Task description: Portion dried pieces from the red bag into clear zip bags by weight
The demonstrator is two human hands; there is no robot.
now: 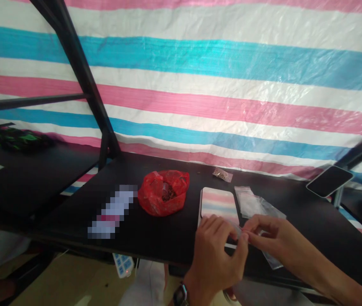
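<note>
My left hand [217, 248], with a watch on its wrist, and my right hand [272, 236] meet fingertip to fingertip over the front of the table. Between their pinched fingers is a small clear plastic bag [238, 230], mostly hidden by the fingers. Just behind my left hand lies a flat white device with a shiny, reflecting top [219, 202], which looks like a small digital scale. Clear plastic bags [251, 203] lie partly under and behind my right hand. To the left sits an open red plastic bag [155, 202] with small dark pieces inside.
A small filled packet [222, 174] lies at the back of the black table [168, 238]. A phone [329, 181] leans near the right frame post. At left is a blurred-out item [112, 212]. A striped plastic sheet [200, 97] hangs behind; a power strip [124, 265] shows below.
</note>
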